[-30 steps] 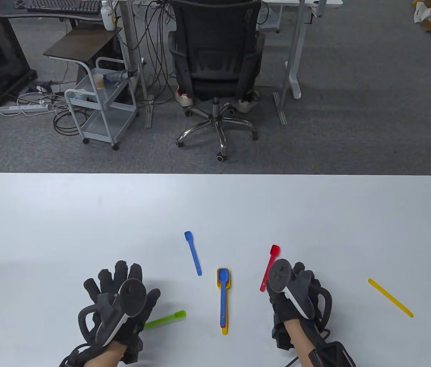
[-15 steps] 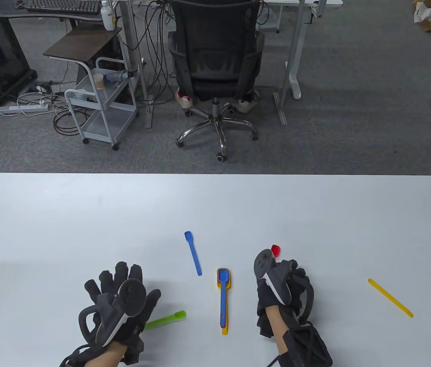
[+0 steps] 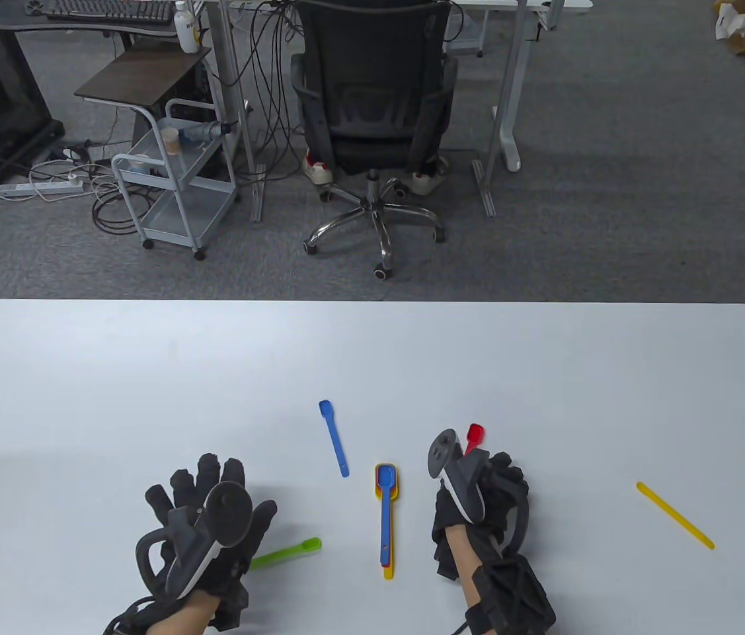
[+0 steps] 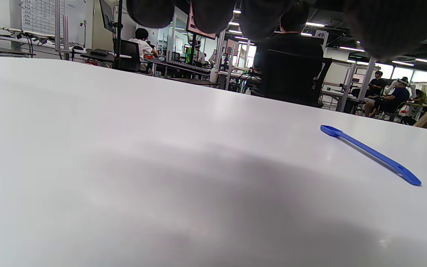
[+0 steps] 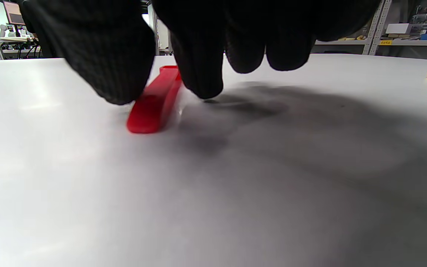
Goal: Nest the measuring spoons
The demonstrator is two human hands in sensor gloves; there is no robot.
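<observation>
A red spoon (image 5: 154, 102) is apparently pinched on the surface (image 3: 147, 370) by right-hand (image 3: 484, 493) fingers (image 5: 198, 70); left hand (image 3: 207, 522) fingers are kept relaxed.

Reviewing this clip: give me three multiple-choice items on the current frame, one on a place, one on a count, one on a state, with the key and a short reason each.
1. Where does the green spoon lie?
A. Beside the left hand
B. At the far edge of the table
C. Inside the nested stack

2. How many spoons lie loose on the table, outside the nested stack?
A. Two
B. Four
C. Six

3. What is the right hand doing?
A. Resting flat, away from any spoon
B. Closing thumb and fingers on the red spoon
C. Holding the yellow spoon in the air

Key: 1 A, the green handle runs out from under the left hand. 2 B, small blue spoon, red, green and yellow spoon lie apart. 3 B, the right wrist view shows fingertips either side of the red handle, which is on the table.
</observation>
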